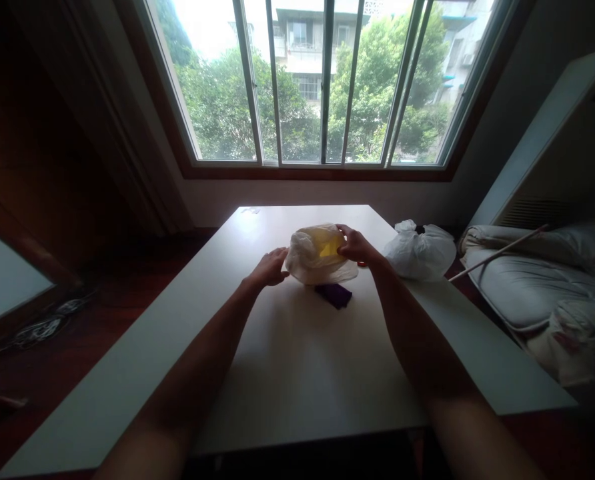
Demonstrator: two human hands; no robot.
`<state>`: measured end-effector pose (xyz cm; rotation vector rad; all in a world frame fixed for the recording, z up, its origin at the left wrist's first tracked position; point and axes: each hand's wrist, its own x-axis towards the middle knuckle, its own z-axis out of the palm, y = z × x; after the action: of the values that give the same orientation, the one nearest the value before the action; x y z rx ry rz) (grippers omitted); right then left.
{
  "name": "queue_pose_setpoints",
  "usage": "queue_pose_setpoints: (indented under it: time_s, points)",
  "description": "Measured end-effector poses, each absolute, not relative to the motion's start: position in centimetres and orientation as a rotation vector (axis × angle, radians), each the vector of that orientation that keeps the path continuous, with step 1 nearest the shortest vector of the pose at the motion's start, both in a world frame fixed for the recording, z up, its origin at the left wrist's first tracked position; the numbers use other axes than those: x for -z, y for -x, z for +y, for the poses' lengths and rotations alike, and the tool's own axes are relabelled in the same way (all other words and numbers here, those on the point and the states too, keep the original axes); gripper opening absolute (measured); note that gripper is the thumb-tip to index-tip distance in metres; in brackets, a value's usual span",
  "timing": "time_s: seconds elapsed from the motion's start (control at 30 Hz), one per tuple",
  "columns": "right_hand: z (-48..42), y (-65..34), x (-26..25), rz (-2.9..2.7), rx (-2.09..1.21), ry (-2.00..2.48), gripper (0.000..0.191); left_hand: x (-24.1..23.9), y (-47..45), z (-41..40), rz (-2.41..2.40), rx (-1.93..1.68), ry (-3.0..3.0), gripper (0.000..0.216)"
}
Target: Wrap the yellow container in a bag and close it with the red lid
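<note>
A pale, translucent plastic bag [305, 257] is held just over the white table, and something yellow [329, 248] shows at its right part. My left hand [271, 267] grips the bag's left edge between thumb and fingers. On the other side, my right hand [353, 245] pinches the bag's right rim beside the yellow part. A dark purple cloth [334, 295] lies on the table below the bag, partly covered by it. Close to my right wrist, a small red thing [361, 264] is mostly hidden.
A knotted white plastic bag [420, 252] sits at the table's right edge. The white table [302, 373] stretches toward the window [322, 100]. Right of it lie folded bedding [552, 267] and a thin stick [497, 252]. Coiled cables [45, 327] lie on the floor at left.
</note>
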<state>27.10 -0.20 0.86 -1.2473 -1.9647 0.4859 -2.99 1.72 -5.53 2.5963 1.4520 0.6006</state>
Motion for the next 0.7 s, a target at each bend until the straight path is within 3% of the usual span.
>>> queue_pose_setpoints:
  time_s: [0.17, 0.37, 0.7]
  points:
    - [-0.4, -27.1, -0.8, -1.969, -0.496, 1.21, 0.076, 0.3, 1.9, -0.2, 1.603, -1.138, -2.251, 0.034]
    - [-1.2, -26.6, -1.2, -2.006, -0.475, 1.092, 0.078, -2.2, 0.2, -2.7, 1.446, -1.077, -1.991, 0.05]
    - [-2.0, -26.7, -2.4, -2.062, -0.316, 1.252, 0.075, -3.8, -1.3, -5.4, 1.476, -0.965, -2.099, 0.023]
